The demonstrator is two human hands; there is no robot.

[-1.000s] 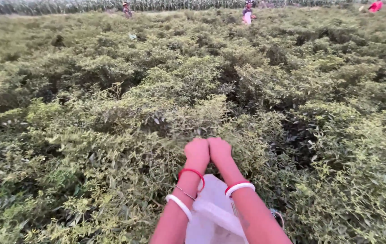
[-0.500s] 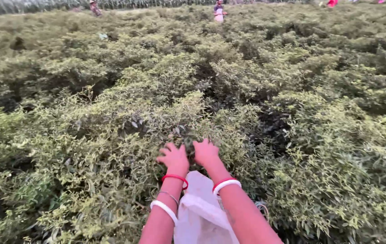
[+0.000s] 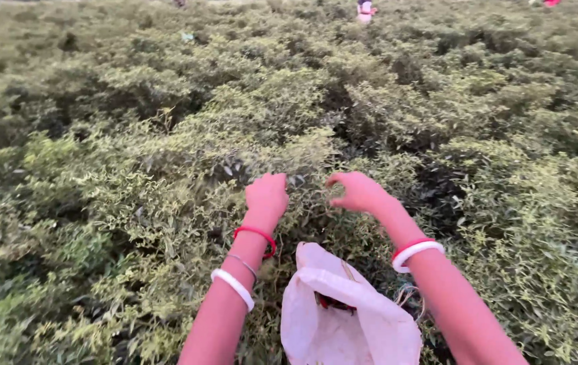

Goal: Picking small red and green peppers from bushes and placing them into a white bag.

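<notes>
My left hand (image 3: 266, 195) reaches into the top of a low green tea bush (image 3: 187, 196), its fingers curled down among the leaves. My right hand (image 3: 356, 192) is a little to the right, fingers bent with the tips pinched near the leaf tips. Whether either hand holds leaves cannot be seen. Both wrists wear red and white bangles. A pale plastic bag (image 3: 343, 314) hangs open below and between my forearms, with something dark and red inside its mouth.
Dense waist-high bushes (image 3: 492, 135) spread in every direction, with dark gaps between them. Far off at the top edge stands a person in pink and white (image 3: 365, 9), with another bit of red clothing (image 3: 551, 3) at the top right.
My hands were together a second ago, then spread apart and reached further forward into the bush. The view has shifted right and tilted downward.
</notes>
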